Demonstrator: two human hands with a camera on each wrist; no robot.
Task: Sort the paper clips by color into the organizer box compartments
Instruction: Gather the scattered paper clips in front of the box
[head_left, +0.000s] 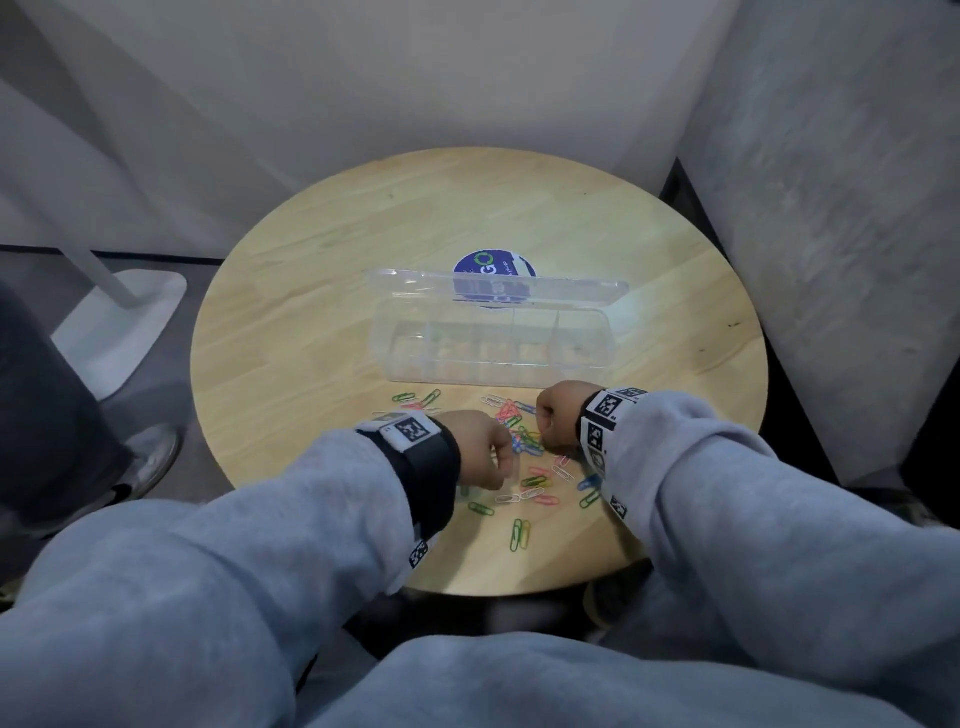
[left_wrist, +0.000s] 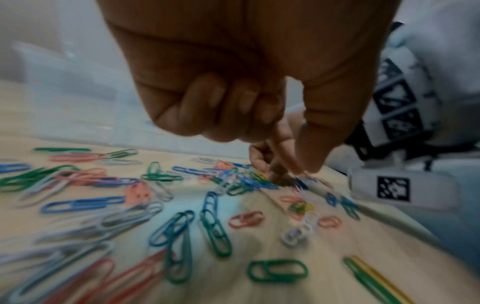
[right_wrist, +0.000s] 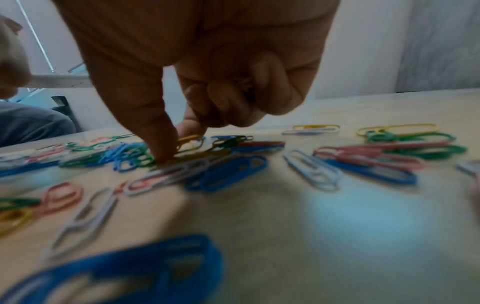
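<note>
A: Nearest the person, the paper clips (head_left: 524, 457) lie scattered on the near part of the round table (head_left: 311, 312). What are the hands doing?

B: The right hand (head_left: 558, 415) holds yellow clips (right_wrist: 244, 84) in its curled fingers, while thumb and forefinger press down on a yellow clip (right_wrist: 188, 140) in the pile. The left hand (head_left: 485, 452) is curled above the clips; whether it holds one cannot be told.

A: How will a clip handle?

B: Probably light, stiff and slick, lying flat and tangling with neighbours. Pinching one rounded end and lifting it free looks best.

A: And further off?

B: The clear organizer box (head_left: 493, 343) stands open behind the pile, its compartments apparently empty.
</note>
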